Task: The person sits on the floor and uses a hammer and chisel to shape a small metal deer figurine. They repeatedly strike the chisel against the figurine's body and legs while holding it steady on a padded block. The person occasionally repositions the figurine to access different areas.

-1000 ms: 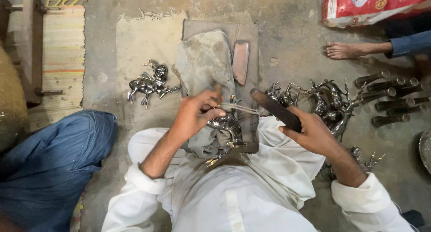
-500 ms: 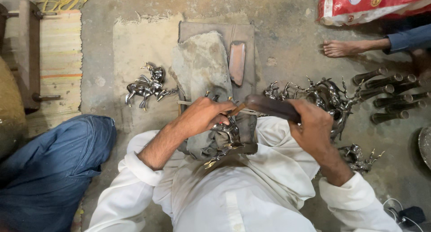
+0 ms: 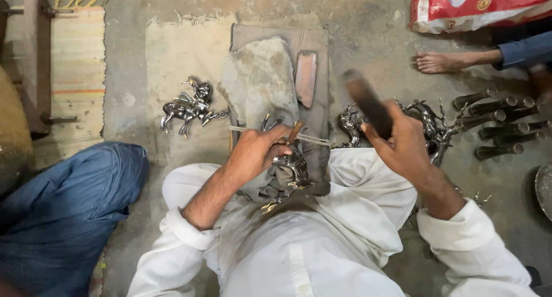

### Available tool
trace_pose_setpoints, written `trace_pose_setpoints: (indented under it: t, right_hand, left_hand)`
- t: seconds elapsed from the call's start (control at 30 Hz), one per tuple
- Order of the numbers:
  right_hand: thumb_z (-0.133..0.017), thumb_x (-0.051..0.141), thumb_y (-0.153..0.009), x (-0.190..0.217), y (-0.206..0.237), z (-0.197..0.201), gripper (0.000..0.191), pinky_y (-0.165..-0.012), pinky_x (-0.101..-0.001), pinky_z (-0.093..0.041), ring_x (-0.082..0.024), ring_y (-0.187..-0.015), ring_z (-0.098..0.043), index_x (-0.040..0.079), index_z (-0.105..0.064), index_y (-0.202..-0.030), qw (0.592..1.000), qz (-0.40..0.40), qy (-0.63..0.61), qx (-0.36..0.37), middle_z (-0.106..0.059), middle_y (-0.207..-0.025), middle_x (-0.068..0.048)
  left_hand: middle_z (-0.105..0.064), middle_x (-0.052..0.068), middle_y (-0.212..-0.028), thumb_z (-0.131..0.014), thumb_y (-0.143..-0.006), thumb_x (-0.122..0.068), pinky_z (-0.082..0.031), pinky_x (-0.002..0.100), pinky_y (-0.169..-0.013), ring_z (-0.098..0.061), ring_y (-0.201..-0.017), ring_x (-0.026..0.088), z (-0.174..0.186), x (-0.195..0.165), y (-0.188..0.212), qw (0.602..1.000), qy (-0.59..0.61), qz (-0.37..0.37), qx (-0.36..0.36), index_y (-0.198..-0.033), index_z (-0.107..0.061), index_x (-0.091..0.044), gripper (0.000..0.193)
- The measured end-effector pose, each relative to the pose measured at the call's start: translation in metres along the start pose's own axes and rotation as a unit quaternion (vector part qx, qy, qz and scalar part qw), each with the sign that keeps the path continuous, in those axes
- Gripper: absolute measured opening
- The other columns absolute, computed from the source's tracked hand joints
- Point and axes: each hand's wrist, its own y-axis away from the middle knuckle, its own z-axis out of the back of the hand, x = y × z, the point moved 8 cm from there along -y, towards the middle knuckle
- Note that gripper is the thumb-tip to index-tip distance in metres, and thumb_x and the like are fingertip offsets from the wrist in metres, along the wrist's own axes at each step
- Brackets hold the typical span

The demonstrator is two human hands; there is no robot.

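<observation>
My left hand (image 3: 259, 150) grips a thin metal rod (image 3: 313, 139) that lies across a shiny metal animal figure (image 3: 290, 176) resting on my lap. The rod points right, over a grey cloth pad (image 3: 259, 78). My right hand (image 3: 402, 144) is raised to the right of the figure and holds a dark, blurred wooden mallet (image 3: 365, 101) tilted up and to the left. Both sleeves are white.
A finished metal horse figure (image 3: 187, 107) lies on the mat at left. More metal figures (image 3: 428, 127) and several dark tubes (image 3: 494, 121) sit at right. Another person's bare foot (image 3: 445, 61) rests by a red bag (image 3: 477, 6); a blue-clad knee (image 3: 69, 211) is at lower left.
My right hand has lifted the mallet up and to the right, away from the rod. My left hand stays on the rod over the figure.
</observation>
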Motion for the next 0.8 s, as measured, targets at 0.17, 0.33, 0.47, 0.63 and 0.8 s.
trace_pose_setpoints:
  t: [0.17,0.33,0.47,0.63,0.8]
  right_hand:
    - [-0.075,0.015,-0.087,0.033,-0.020,0.005,0.034,-0.070,-0.0494,-0.051,-0.040,-0.086,-0.069,0.009,-0.063,-0.117,0.987,0.094,0.132,0.017,-0.071,-0.091,-0.017]
    - [-0.072,0.008,-0.072,0.053,-0.022,-0.015,0.045,-0.071,-0.0529,-0.052,-0.041,-0.086,-0.069,0.014,-0.065,-0.115,0.945,0.197,0.237,0.109,-0.073,-0.091,-0.014]
    - [-0.073,0.012,-0.075,0.054,-0.030,-0.019,0.040,-0.071,-0.0530,-0.051,-0.041,-0.088,-0.069,0.014,-0.064,-0.114,0.946,0.207,0.210,0.136,-0.073,-0.091,-0.013]
    - [-0.075,0.014,-0.078,0.080,-0.039,-0.014,0.041,-0.070,-0.0512,-0.051,-0.041,-0.086,-0.069,0.011,-0.064,-0.118,0.953,0.259,0.149,0.057,-0.071,-0.093,-0.014]
    - [-0.076,0.010,-0.077,0.126,-0.040,-0.002,0.048,-0.073,-0.0477,-0.055,-0.038,-0.084,-0.070,0.009,-0.062,-0.122,0.923,0.366,0.116,-0.007,-0.071,-0.104,-0.015]
  left_hand:
    - [-0.076,0.014,-0.088,-0.080,-0.085,-0.017,-0.055,0.044,-0.065,-0.073,-0.080,0.037,0.004,0.002,0.004,0.998,0.024,0.000,-0.054,-0.112,-0.065,-0.008,0.032]
    - [-0.077,0.014,-0.083,-0.081,-0.088,-0.012,-0.056,0.034,-0.061,-0.075,-0.072,0.025,0.010,0.021,0.024,0.982,0.071,0.073,-0.160,-0.109,-0.064,-0.005,0.028]
    - [-0.079,0.009,-0.083,-0.080,-0.091,-0.009,-0.057,0.024,-0.062,-0.075,-0.076,0.009,-0.001,0.034,0.043,0.947,0.165,0.125,-0.246,-0.105,-0.060,-0.002,0.025]
    - [-0.078,0.010,-0.081,-0.083,-0.089,-0.010,-0.058,0.026,-0.059,-0.076,-0.069,0.013,-0.011,0.039,0.056,0.937,0.115,0.163,-0.288,-0.101,-0.059,0.000,0.029]
    - [-0.078,0.010,-0.082,-0.081,-0.089,-0.011,-0.059,0.026,-0.060,-0.077,-0.070,0.012,-0.012,0.032,0.058,0.936,0.111,0.145,-0.302,-0.104,-0.059,0.000,0.029]
